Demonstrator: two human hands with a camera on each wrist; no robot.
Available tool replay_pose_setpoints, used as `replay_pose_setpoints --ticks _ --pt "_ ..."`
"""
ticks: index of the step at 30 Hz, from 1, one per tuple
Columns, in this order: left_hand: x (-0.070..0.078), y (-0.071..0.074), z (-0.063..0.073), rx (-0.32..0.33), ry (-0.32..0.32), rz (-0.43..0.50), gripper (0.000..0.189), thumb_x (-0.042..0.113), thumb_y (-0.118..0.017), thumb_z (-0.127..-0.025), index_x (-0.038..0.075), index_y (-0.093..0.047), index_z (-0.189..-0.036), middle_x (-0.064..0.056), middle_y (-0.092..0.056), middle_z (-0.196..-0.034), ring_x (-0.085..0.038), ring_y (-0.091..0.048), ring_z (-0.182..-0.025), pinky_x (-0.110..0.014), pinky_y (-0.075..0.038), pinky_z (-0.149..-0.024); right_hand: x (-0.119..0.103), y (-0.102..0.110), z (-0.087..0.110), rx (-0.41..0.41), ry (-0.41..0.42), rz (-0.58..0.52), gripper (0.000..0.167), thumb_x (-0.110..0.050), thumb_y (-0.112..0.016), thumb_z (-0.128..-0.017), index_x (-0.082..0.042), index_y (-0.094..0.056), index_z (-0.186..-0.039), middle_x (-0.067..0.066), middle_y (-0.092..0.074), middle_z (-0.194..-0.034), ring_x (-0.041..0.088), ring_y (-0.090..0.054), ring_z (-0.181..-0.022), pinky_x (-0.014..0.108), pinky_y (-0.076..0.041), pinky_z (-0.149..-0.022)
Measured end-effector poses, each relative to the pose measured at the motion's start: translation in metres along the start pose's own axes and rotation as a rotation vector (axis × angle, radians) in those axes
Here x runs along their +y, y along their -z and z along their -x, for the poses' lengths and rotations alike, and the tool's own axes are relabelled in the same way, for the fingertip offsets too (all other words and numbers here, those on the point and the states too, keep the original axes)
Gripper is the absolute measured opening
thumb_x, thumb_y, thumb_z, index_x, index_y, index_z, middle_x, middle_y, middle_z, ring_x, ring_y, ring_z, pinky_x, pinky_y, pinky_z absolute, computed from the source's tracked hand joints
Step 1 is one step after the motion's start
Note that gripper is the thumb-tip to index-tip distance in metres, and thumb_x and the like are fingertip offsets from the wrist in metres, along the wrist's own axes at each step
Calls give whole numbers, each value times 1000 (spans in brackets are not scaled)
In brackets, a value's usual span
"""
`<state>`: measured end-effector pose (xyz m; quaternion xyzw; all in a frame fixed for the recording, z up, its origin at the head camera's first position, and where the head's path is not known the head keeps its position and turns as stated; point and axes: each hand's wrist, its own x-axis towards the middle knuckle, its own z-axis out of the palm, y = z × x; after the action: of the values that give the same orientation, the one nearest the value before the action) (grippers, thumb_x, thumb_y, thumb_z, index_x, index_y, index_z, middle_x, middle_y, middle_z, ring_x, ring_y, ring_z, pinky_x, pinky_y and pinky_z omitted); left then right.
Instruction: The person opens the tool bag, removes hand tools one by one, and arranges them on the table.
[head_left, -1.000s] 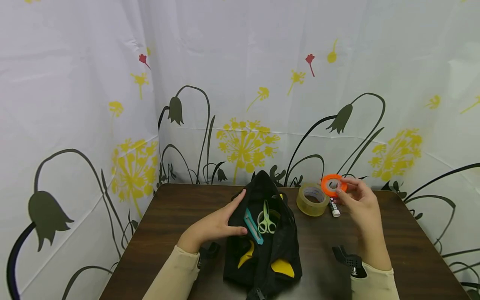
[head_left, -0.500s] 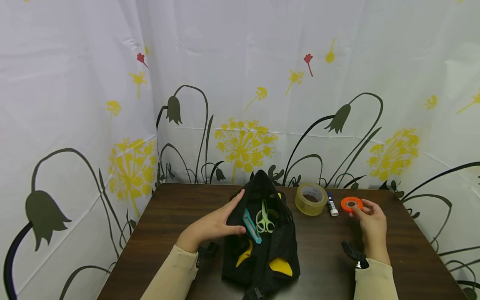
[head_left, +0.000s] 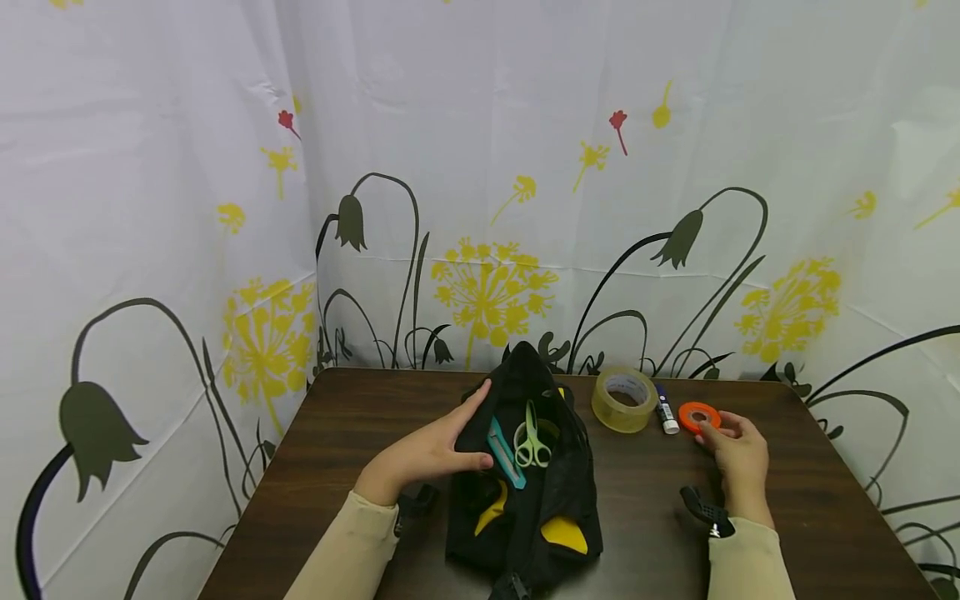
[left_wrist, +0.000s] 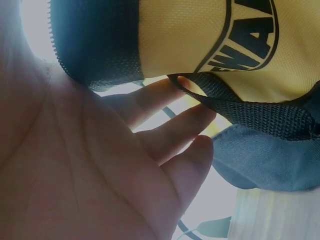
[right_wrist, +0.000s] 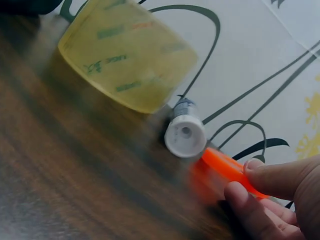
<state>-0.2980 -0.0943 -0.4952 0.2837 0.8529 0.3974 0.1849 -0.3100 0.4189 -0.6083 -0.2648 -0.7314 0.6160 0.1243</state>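
My left hand [head_left: 423, 454] holds the side of a black and yellow zip bag [head_left: 555, 500], index finger and thumb spread along its open mouth. In the left wrist view, the other fingers reach under the bag's edge beside a black strap [left_wrist: 265, 120]. Inside the bag lie pale green scissors [head_left: 531, 437] and a teal box cutter [head_left: 506, 452], with a round rim behind the scissors. My right hand [head_left: 738, 458] pinches an orange roll of tape [head_left: 686, 421] between thumb and fingers. In the right wrist view, the orange roll [right_wrist: 227, 170] is tilted low over the table.
A wide roll of clear yellowish packing tape [head_left: 622, 418] stands right of the bag. Beside it lies a glue stick [head_left: 667, 414], its white end towards me. The brown wooden table [head_left: 352, 408] ends at a white flower-printed curtain [head_left: 465, 125].
My right hand has lowered the orange tape roll from above the glue stick to the table area on its right, then shifted slightly left. The left hand and bag have stayed put.
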Motion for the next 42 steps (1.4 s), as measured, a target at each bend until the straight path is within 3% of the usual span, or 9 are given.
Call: replay_pose_setpoints --ticks 5,10,20,30,34,42 --pt "0 -1 0 -1 11 -1 114 55 -76 -101 39 8 -176 11 1 -184 -28 -13 -171 -62 -24 -135 2 -2 0 21 52 112 63 -17 -83 -100 4 -56 -152 -7 -66 -81 -2 -71 -61 15 -59 -61" --pt "1 0 1 -8 19 -4 116 61 -75 -99 38 8 -176 12 1 -184 -27 -13 -171 -61 -24 -135 0 -2 2 26 38 145 64 -22 -82 -101 3 -55 -153 -7 -67 -79 -1 -71 -60 16 -57 -59" --pt "-2 -1 0 -10 2 3 117 69 -72 -97 38 8 -176 7 0 -185 -31 -15 -171 -64 -25 -134 -1 -1 3 3 18 125 63 -17 -82 -100 6 -55 -152 -5 -64 -81 0 -72 -62 17 -59 -62" --pt "-2 0 0 -5 20 8 117 69 -73 -96 41 8 -175 12 -1 -183 -27 -14 -171 -62 -25 -135 -4 -2 5 -10 -2 78 63 -14 -81 -100 5 -53 -154 -11 -66 -79 2 -73 -64 17 -60 -63" --pt "-2 0 2 -9 12 12 115 66 -73 -98 41 7 -176 9 -1 -184 -29 -15 -171 -63 -25 -134 -1 -6 4 12 -9 26 59 -11 -79 -101 5 -54 -152 -13 -66 -77 3 -72 -62 19 -61 -62" --pt "-2 0 1 -5 9 10 117 70 -73 -96 40 7 -176 11 -1 -184 -27 -14 -171 -62 -25 -135 -14 -10 10 54 -15 -269 29 -8 -72 -105 2 -65 -132 -7 -69 -84 5 -68 -67 21 -62 -61"
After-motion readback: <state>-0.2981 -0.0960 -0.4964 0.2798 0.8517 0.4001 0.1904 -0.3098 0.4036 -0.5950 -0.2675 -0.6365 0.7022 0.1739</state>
